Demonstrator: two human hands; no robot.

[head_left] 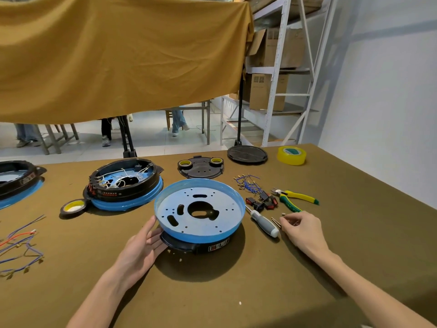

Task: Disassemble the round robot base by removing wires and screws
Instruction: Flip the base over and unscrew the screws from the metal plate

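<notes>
Olive table [212, 292], left hand [142, 249] flat against round base [199, 214], label unreadable, right hand [305, 229] pinching screws [276, 222]

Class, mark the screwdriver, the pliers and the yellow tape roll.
screwdriver [264, 223]: head view, on its grey handle.
pliers [298, 196]: head view, on the upper yellow-green handle.
yellow tape roll [291, 155]: head view, on its outer side wall.

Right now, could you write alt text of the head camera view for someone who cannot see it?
A person's left hand steadies a round blue-and-black base on a brown table, while the right hand pinches small parts beside a screwdriver. Pliers, loose blue wires and a second base lie behind.
</notes>
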